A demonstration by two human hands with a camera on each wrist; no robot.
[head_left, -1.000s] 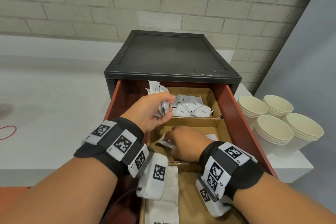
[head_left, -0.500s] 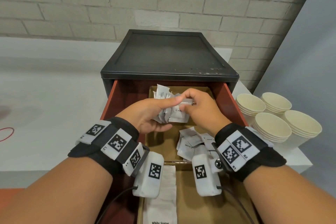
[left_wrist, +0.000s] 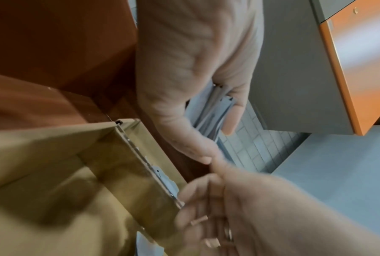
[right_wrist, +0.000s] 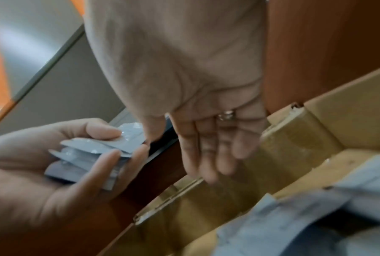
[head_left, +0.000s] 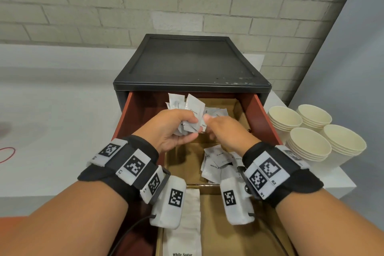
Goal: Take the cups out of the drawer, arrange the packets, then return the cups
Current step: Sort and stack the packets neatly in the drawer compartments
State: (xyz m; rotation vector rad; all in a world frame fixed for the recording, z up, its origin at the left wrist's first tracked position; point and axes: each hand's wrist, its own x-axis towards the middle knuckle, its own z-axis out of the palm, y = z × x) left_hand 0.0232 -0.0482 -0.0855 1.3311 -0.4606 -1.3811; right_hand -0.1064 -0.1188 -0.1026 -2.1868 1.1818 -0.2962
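My left hand (head_left: 194, 127) grips a bundle of white packets (head_left: 188, 110) above the open drawer (head_left: 264, 118); the same bundle (right_wrist: 90, 152) shows between its thumb and fingers in the right wrist view. My right hand (head_left: 209, 129) hovers just right of the bundle, its fingers (right_wrist: 206, 150) straight and holding nothing. More packets (head_left: 216, 164) lie loose in the middle cardboard compartment, and a few packets (head_left: 217, 112) lie in the back one. Several stacks of cream paper cups (head_left: 307, 131) stand outside the drawer on the white surface to the right.
The drawer slides out of a black cabinet (head_left: 191, 62) against a brick wall. A white slip marked "White Sugar" (head_left: 182, 235) lies in the front compartment. A white counter (head_left: 52, 120) with a red loop (head_left: 8, 155) spreads to the left.
My right hand lifted a packet from the middle compartment, brought it to the bundle in my left hand, and has let go of it. The left hand stayed over the drawer.
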